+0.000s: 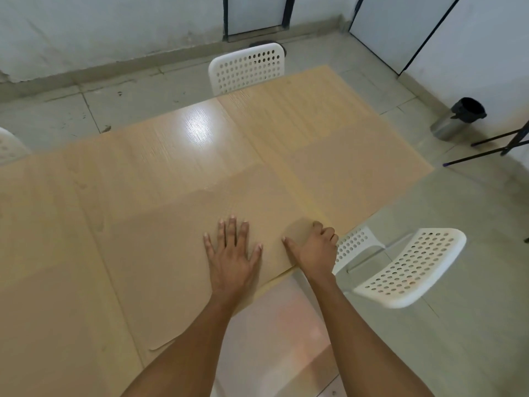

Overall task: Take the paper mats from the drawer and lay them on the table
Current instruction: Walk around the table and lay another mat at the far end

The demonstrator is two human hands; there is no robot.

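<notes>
Pale tiled floor (472, 282), white perforated chairs (406, 270), perhaps a steel bin (455, 121).

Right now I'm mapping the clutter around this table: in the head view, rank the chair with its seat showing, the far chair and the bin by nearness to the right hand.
From the right hand:
1. Chair with its seat showing, just to the hand's right, beside the table corner.
2. Far chair, across the table.
3. Bin, on the floor by the far right wall.

Wooden table (200, 156) top lies open ahead and left of both hands; white perforated chairs stand at far edge (247, 67), right corner (406, 267) and left edge (8, 147).
</notes>
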